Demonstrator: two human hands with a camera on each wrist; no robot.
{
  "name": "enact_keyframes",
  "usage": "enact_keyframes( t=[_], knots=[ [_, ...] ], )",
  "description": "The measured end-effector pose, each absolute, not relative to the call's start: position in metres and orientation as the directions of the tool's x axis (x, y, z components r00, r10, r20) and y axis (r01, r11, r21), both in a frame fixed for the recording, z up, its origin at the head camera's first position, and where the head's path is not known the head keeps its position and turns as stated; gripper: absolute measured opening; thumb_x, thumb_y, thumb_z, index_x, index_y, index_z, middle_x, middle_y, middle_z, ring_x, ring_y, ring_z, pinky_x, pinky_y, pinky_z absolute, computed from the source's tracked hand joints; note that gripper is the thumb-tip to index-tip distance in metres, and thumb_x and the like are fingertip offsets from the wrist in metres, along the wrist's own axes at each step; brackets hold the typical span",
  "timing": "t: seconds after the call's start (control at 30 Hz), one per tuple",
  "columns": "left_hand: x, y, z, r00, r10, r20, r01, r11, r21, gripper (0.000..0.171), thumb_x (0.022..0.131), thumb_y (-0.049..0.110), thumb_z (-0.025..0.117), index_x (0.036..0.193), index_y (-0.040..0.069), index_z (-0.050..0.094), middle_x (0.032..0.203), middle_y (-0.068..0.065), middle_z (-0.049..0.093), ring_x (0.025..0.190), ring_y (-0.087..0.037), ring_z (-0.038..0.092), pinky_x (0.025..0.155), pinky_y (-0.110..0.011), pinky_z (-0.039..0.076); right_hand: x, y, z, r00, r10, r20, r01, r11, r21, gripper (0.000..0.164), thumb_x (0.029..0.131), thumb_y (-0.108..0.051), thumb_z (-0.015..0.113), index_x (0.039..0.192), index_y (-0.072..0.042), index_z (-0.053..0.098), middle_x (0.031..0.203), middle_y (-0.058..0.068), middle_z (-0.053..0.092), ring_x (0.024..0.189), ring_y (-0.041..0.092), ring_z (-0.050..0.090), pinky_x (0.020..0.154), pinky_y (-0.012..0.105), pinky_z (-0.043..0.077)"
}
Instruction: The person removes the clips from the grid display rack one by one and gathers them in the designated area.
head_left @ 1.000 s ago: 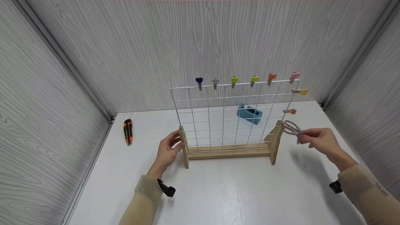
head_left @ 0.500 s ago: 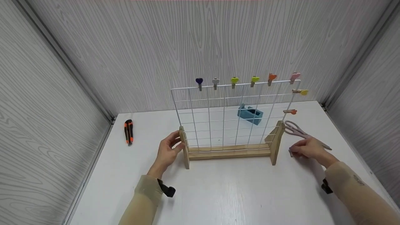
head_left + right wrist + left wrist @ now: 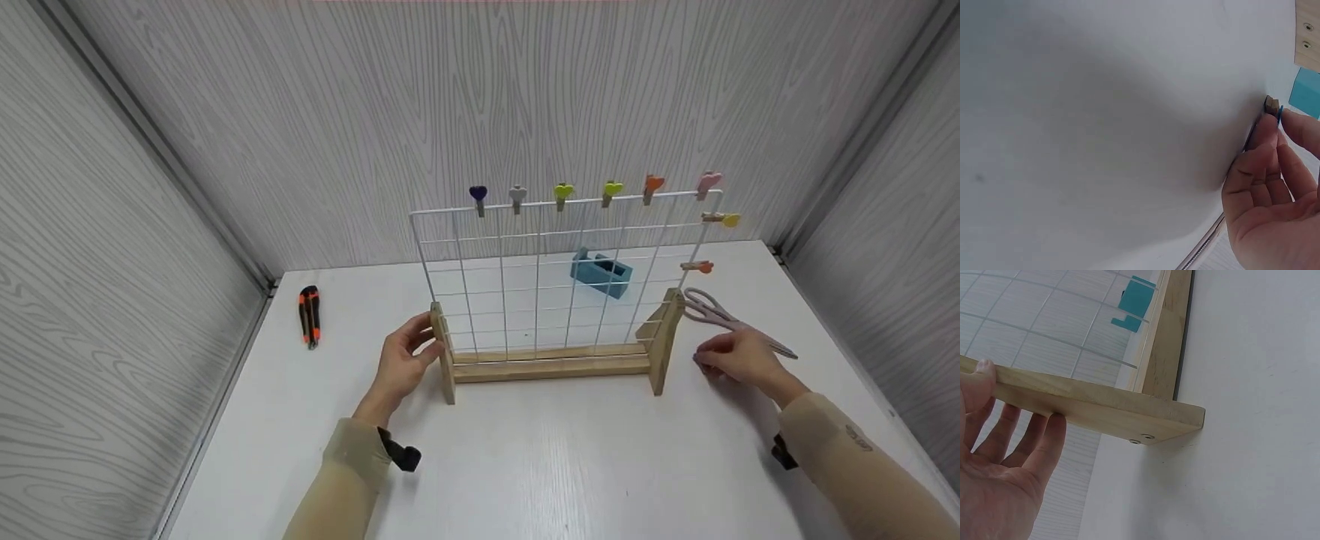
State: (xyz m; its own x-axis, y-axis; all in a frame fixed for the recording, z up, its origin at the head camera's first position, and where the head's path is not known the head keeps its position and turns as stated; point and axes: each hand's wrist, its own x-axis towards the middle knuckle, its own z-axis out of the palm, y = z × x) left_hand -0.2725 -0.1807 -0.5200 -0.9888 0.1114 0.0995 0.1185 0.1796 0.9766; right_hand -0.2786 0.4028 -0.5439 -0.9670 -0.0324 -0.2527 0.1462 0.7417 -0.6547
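My left hand grips the left wooden side piece of a stand, thumb on one face and fingers on the other, in the left wrist view. The stand holds an upright white wire grid on a wooden base bar. Right of the stand, low at the tabletop, my right hand pinches a small wooden clothespin with a blue edge; the fingers hide most of it. Several heart clothespins, such as a dark purple one and an orange one, are clipped along the grid's top and right edges.
Scissors lie on the table just behind my right hand. A teal tape dispenser stands behind the grid. At the far left lies a black and orange utility knife. Wood-patterned panels enclose the table's back and sides.
My right hand has come down and left from in front of the scissors to the tabletop, with the clothespin in its fingers. The left hand keeps its grip on the side piece.
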Motion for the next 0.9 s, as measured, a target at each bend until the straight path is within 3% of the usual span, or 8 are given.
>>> enact_keyframes(
  t=[0.2,0.3,0.5,0.9],
  knots=[
    [-0.273,-0.180,-0.522,-0.987,0.116,0.107,0.128,0.189,0.974,0.056,0.104,0.001,0.076,0.158,0.003,0.060,0.160,-0.019,0.064,0.151,-0.040,0.061,0.124,-0.041,0.058,-0.271,0.403,-0.532,-0.984,-0.043,-0.171,0.069,0.800,-0.597,0.036,0.106,-0.021,0.074,0.128,0.007,0.078,0.107,0.021,0.080,0.085,0.017,0.072,0.065,0.025,0.057],
    [-0.275,-0.181,-0.525,-0.986,0.118,0.119,0.139,0.172,0.975,0.055,0.104,-0.001,0.075,0.157,0.001,0.060,0.159,-0.021,0.064,0.149,-0.041,0.062,0.122,-0.038,0.059,-0.266,0.402,-0.524,-0.996,-0.066,-0.068,-0.016,0.823,-0.567,0.031,0.105,-0.018,0.075,0.124,0.006,0.081,0.112,0.026,0.082,0.089,0.022,0.074,0.068,0.028,0.056],
    [-0.277,-0.181,-0.527,-0.985,0.115,0.130,0.148,0.166,0.975,0.056,0.103,-0.003,0.075,0.157,-0.002,0.060,0.158,-0.022,0.065,0.148,-0.041,0.063,0.122,-0.042,0.059,-0.254,0.388,-0.499,-0.994,-0.093,0.057,-0.109,0.833,-0.542,0.025,0.105,-0.019,0.077,0.119,0.001,0.084,0.111,0.022,0.085,0.097,0.033,0.079,0.072,0.028,0.057],
    [-0.276,-0.181,-0.526,-0.987,0.105,0.118,0.134,0.161,0.978,0.055,0.102,-0.005,0.075,0.156,0.002,0.062,0.157,-0.020,0.066,0.147,-0.040,0.063,0.117,-0.030,0.060,-0.221,0.338,-0.439,-0.940,-0.218,0.262,-0.328,0.790,-0.518,0.011,0.099,-0.012,0.084,0.109,-0.010,0.088,0.099,0.006,0.087,0.089,0.003,0.073,0.067,0.019,0.057]
  ],
)
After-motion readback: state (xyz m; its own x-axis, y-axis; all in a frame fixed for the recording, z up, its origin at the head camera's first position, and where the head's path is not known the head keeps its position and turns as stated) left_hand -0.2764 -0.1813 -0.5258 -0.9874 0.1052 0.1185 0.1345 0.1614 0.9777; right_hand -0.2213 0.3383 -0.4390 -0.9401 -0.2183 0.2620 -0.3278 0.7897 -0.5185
